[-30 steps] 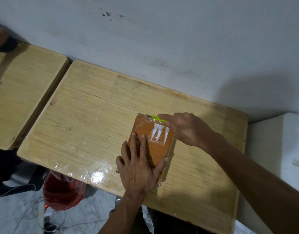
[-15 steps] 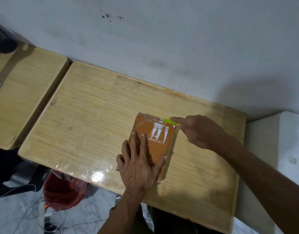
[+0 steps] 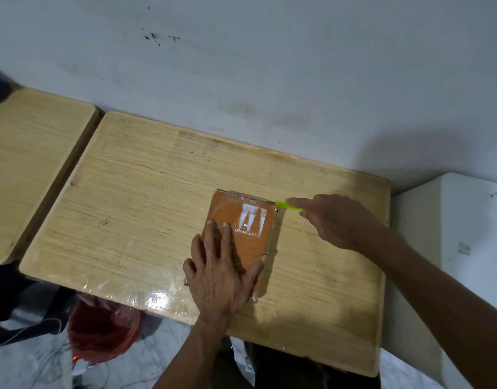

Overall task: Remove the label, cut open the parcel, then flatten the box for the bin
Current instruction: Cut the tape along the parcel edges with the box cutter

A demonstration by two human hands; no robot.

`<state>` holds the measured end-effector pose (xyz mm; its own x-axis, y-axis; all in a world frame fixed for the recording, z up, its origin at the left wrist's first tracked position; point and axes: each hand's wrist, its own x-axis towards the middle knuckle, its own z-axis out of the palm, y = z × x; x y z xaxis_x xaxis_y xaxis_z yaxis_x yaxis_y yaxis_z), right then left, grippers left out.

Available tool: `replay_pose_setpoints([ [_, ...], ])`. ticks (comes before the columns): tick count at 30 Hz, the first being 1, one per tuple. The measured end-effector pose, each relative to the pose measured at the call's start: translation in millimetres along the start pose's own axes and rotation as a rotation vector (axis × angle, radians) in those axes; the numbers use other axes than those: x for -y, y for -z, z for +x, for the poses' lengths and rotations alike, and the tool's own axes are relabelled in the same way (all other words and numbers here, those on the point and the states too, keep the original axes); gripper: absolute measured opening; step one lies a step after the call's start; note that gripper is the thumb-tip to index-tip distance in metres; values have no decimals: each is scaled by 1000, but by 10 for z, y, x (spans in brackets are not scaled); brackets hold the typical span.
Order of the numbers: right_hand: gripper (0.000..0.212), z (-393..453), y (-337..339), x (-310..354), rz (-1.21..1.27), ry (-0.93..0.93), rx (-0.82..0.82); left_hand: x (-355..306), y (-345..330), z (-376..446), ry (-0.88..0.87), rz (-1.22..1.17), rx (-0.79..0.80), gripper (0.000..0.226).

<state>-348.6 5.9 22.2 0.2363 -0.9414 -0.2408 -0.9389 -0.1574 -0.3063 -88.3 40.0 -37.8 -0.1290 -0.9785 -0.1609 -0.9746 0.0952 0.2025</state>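
Meanwhile, a left hand (image 3: 222, 276) lies flat and spread on the tape-wrapped brown parcel (image 3: 243, 228) on the wooden table (image 3: 146, 209), pinning it, while the right hand (image 3: 334, 220) grips what looks like a green cutter (image 3: 284, 204) at its far corner.

Left hand (image 3: 222, 276) lies flat, fingers (image 3: 226, 237) spread toward 12 o'clock; right hand (image 3: 334, 220) reaches toward 9 o'clock, fingers curled closed.

No readable text, brand or number showed anywhere. The brown parcel (image 3: 243, 234) carried only torn white label remnants (image 3: 253, 221) under its clear wrap, bare of legible print.
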Motion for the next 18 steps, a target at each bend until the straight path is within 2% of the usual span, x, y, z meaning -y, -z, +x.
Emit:
replay_pose_setpoints([
  [13,44,-58,28,-108,104,-83,12,12,-1,8,-7,-7,9,103],
  [18,40,-8,20,-118,215,-71,-68,14,-8,5,-9,-3,17,104],
])
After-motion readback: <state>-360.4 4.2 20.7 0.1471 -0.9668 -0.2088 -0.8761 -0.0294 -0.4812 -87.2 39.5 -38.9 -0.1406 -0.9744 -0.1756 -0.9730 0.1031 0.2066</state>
